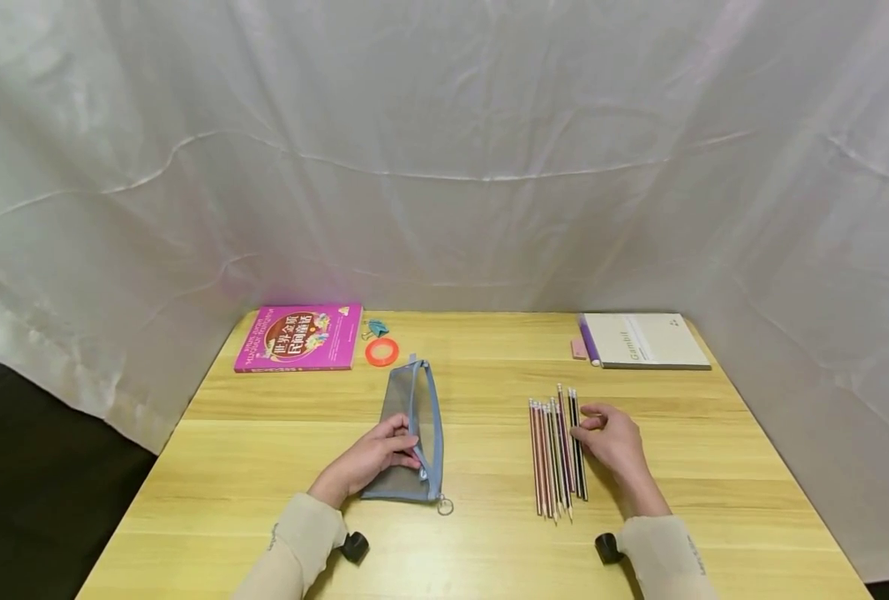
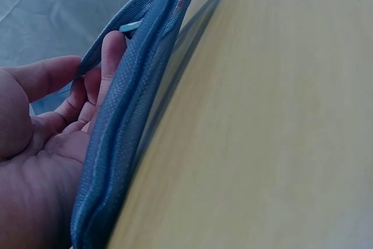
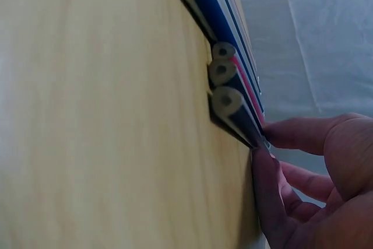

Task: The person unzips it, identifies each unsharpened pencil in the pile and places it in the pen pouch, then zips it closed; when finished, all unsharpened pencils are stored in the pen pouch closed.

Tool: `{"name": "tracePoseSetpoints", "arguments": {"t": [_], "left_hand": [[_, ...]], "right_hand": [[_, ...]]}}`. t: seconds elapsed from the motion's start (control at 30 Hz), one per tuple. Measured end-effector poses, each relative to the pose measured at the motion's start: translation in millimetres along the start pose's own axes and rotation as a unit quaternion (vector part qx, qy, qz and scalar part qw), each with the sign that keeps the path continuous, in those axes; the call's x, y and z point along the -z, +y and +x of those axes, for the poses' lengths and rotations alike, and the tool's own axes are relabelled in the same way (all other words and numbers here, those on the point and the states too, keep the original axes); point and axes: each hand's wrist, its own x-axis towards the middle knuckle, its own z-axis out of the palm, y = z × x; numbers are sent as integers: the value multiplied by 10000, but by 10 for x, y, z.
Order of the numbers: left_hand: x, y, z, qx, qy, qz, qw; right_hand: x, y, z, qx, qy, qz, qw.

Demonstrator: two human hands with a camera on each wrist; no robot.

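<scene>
A grey-blue mesh pencil case [image 1: 414, 421] lies on the wooden table [image 1: 489, 542], unzipped along its top edge. My left hand [image 1: 402, 443] grips its open edge, one finger [image 2: 111, 56] hooked inside the fabric [image 2: 131, 121]. To the right lies a row of several pencils [image 1: 558, 450], tips toward me. My right hand [image 1: 592, 429] is at the row's right side, thumb and forefinger [image 3: 265, 190] pinching the outermost pencil [image 3: 233, 112]. Its neighbours [image 3: 224, 56] lie tight against it.
At the back left lie a pink book [image 1: 299, 337], an orange tape ring [image 1: 382, 352] and a teal binder clip [image 1: 376, 327]. A white notebook [image 1: 648, 340] with a pink eraser [image 1: 578, 348] sits back right. White cloth walls in the table.
</scene>
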Motion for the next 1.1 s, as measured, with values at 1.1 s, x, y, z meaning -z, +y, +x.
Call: {"name": "tracePoseSetpoints", "arguments": {"t": [1.1], "left_hand": [[23, 0, 10, 42, -64, -31, 10000]], "right_hand": [[98, -18, 23, -121, -251, 1, 9996]]}}
